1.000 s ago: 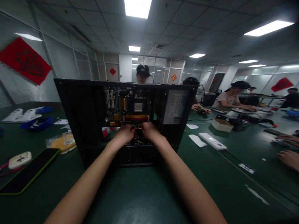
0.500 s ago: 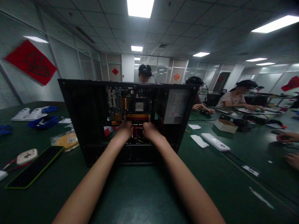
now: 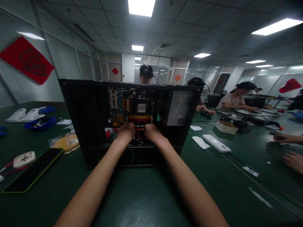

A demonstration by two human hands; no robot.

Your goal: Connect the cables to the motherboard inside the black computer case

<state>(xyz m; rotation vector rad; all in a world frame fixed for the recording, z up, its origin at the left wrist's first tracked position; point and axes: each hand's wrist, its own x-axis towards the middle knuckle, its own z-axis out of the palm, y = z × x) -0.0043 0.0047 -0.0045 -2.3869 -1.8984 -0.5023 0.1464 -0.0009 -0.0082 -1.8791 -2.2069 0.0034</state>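
- The green table (image 3: 132, 192) spreads out under me, with a dull patch of light near my side.
- In front of me stands the black computer case (image 3: 77, 126), upright, its open side facing me; the motherboard (image 3: 131, 101) shows in its upper middle and the labelled power supply (image 3: 180, 110) at its upper right.
- To the left of the case lie a dark phone (image 3: 33, 171) with a green edge, a bagged yellow item (image 3: 62, 142) and a blue tray (image 3: 33, 125); to the right, a white block (image 3: 216, 143) and a small carton (image 3: 226, 128).
- Lit panels (image 3: 141, 7) line the ceiling, and red paper (image 3: 28, 60) hangs on the left wall.
- The case hides most of the person (image 3: 146, 72) opposite; at the right edge, a co-worker's hand (image 3: 292, 160) is cut off by the frame.
- My fingertips are out of sight and a little blurred, and the lower inside of the case is too dark to read well.
- Both my forearms reach forward and converge inside the case, just below the orange and red slots (image 3: 139, 119).
- My left hand (image 3: 126, 130) and right hand (image 3: 152, 132) are bent inward, with red wires (image 3: 139, 135) between them.
- My fingers look curled on both sides, but I cannot tell how far closed either grip is, or what it holds.
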